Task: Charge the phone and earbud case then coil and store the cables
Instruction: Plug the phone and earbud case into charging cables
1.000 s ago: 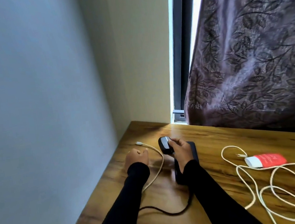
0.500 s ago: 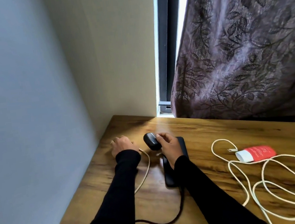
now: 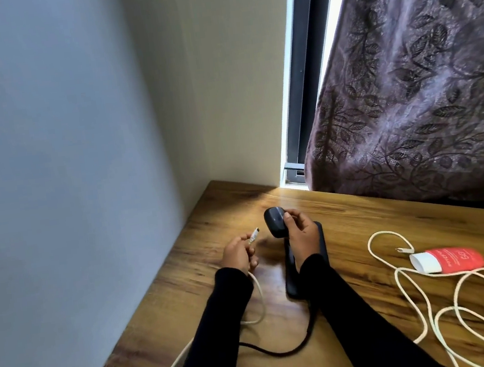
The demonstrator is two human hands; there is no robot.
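Observation:
My right hand (image 3: pixel 302 234) grips a dark oval earbud case (image 3: pixel 275 221), held just above the wooden table (image 3: pixel 362 229). My left hand (image 3: pixel 238 254) pinches the plug end of a white cable (image 3: pixel 261 303), its metal tip pointing up and right toward the case, a short gap between them. The cable trails back under my left sleeve. A dark phone (image 3: pixel 292 283) lies flat under my right wrist, with a black cable (image 3: pixel 279 351) running from its near end in a curve across the table.
A red and white power bank (image 3: pixel 448 260) lies at the right among loose loops of another white cable (image 3: pixel 433 312). A grey wall borders the table on the left. A patterned purple curtain (image 3: pixel 422 100) hangs over the table's far edge.
My left hand has lifted the white cable's plug off the table and now holds it up beside the case. The right hand keeps holding the case.

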